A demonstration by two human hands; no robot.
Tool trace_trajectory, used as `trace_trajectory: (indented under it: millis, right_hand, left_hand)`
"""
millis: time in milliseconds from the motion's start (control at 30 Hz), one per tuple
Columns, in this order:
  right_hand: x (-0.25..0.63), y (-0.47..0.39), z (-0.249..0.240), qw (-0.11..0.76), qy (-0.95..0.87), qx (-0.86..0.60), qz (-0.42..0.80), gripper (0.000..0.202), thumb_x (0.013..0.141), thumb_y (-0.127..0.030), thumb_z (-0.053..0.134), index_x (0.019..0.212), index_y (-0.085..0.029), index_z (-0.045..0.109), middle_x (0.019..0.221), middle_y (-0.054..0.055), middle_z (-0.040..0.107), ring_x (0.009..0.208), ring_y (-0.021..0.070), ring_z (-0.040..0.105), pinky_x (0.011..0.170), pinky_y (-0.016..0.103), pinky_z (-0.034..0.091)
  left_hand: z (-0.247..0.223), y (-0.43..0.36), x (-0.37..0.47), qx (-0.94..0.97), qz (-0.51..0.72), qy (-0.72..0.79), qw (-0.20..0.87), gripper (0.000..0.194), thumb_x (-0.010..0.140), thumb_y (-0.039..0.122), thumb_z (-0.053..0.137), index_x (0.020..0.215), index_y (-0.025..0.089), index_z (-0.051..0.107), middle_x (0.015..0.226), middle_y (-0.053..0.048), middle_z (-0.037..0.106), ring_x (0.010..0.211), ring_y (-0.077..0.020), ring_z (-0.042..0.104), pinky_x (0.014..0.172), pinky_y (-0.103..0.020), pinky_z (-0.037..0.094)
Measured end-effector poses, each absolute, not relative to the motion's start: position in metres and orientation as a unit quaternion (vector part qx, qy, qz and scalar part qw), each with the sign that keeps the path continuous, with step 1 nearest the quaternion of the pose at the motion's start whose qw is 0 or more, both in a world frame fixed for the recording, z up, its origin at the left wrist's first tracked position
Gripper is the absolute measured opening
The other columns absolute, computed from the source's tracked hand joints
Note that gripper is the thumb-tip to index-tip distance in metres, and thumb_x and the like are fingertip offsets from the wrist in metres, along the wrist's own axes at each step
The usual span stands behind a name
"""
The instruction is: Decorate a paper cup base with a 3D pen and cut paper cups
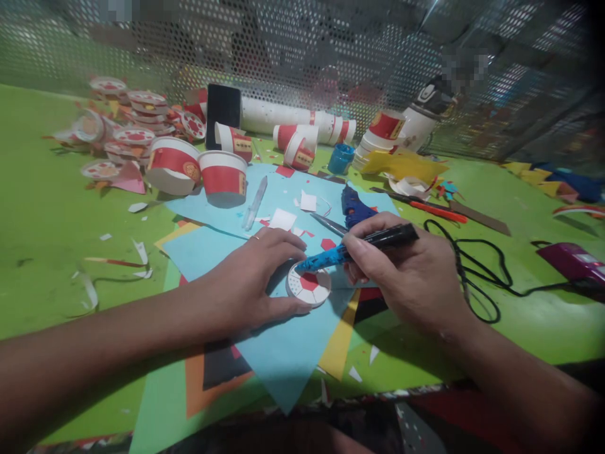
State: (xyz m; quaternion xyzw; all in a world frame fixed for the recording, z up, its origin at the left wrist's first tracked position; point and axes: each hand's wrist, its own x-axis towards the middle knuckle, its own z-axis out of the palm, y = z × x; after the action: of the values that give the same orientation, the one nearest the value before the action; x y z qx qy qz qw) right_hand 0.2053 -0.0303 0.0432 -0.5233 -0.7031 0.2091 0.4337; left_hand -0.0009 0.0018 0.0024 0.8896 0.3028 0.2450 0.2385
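Observation:
A small round white disc [322, 292], with a red hexagon in its middle and lines running out to its rim, lies on light blue paper [283, 353]. My left hand [265, 277] grips its edge between thumb and fingers. Small dots mark the disc's left part. In my right hand [401, 271] is a blue and black pen [326, 257], slanted, its tip at the upper left of the disc. Just behind that hand are a dark blue glue gun [352, 205] and a grey pointed tool [328, 224], partly hidden.
Red and white paper cups [223, 180] stand and lie behind the paper, beside a blue paint jar [341, 159]. Decorated discs [135, 135] pile up at the back left. At right are a red-handled cutter [437, 211], a black cord [486, 268] and a purple device [574, 261].

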Motion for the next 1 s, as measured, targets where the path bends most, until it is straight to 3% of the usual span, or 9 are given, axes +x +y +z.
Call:
trace_trajectory:
  millis: [333, 767, 1000]
  right_hand:
    - [0.2056, -0.0318, 0.0417, 0.430, -0.708, -0.519, 0.210, 0.013, 0.085, -0.027, 0.062, 0.075, -0.018, 0.061, 0.058, -0.003, 0.058, 0.047, 0.0096, 0.053, 0.046, 0.024, 0.045]
    - [0.2041, -0.0385, 0.0502, 0.383, -0.788, -0.465, 0.128, 0.005, 0.080, -0.011, 0.065, 0.077, -0.015, 0.063, 0.060, -0.006, 0.061, 0.048, 0.0045, 0.051, 0.045, 0.016, 0.041]
    - [0.2043, -0.0358, 0.0461, 0.397, -0.779, -0.471, 0.119, 0.009, 0.082, -0.016, 0.064, 0.074, -0.015, 0.061, 0.056, -0.006, 0.057, 0.045, 0.0042, 0.048, 0.044, 0.017, 0.038]
  left_hand:
    - [0.0019, 0.0022, -0.0005, 0.887, 0.250, 0.304, 0.243, 0.044, 0.076, 0.038, 0.075, 0.110, 0.014, 0.060, 0.122, -0.014, 0.057, 0.118, -0.0269, 0.050, 0.100, -0.043, 0.044]
    - [-0.0014, 0.0027, -0.0009, 0.885, 0.262, 0.297, 0.244, 0.045, 0.074, 0.034, 0.078, 0.109, 0.009, 0.063, 0.120, -0.016, 0.058, 0.114, -0.0287, 0.053, 0.096, -0.044, 0.045]
    - [-0.0007, 0.0027, -0.0009, 0.887, 0.258, 0.295, 0.242, 0.042, 0.075, 0.035, 0.076, 0.108, 0.011, 0.063, 0.121, -0.015, 0.058, 0.115, -0.0283, 0.052, 0.098, -0.044, 0.045]
